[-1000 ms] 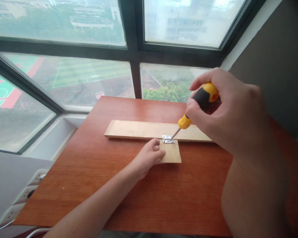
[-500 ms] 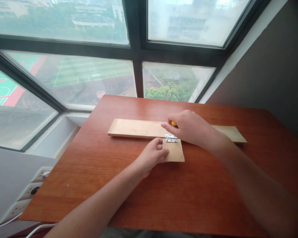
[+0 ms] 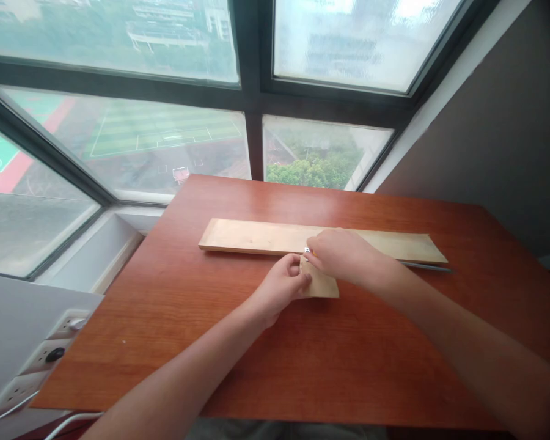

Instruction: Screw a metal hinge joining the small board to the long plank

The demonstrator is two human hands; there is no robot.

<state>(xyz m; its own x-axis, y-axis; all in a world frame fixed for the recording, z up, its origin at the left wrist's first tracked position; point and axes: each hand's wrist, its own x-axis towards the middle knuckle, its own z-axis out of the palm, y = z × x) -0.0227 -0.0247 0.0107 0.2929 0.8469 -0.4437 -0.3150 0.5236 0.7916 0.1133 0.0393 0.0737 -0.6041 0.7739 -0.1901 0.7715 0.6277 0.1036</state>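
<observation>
A long pale wooden plank (image 3: 256, 236) lies across the red-brown table (image 3: 302, 360). A small wooden piece (image 3: 324, 285) lies against its near edge. My left hand (image 3: 280, 286) is closed on the left edge of the small piece. My right hand (image 3: 340, 253) rests with curled fingers over the joint between the two boards and covers the metal hinge (image 3: 307, 250), of which only a sliver shows. The steel shaft of the screwdriver (image 3: 425, 266) sticks out to the right from under my right wrist, low over the table. Its handle is hidden in my hand.
Large windows (image 3: 165, 146) run behind the table's far edge, and a grey wall (image 3: 499, 122) stands at the right. Below the table's left edge lie a white power strip (image 3: 36, 366) and a white cable (image 3: 9, 412).
My right hand has come down from high near the camera onto the hinge. The screwdriver, which stood with its tip on the hinge, now lies low with its shaft pointing right. My left hand stayed put.
</observation>
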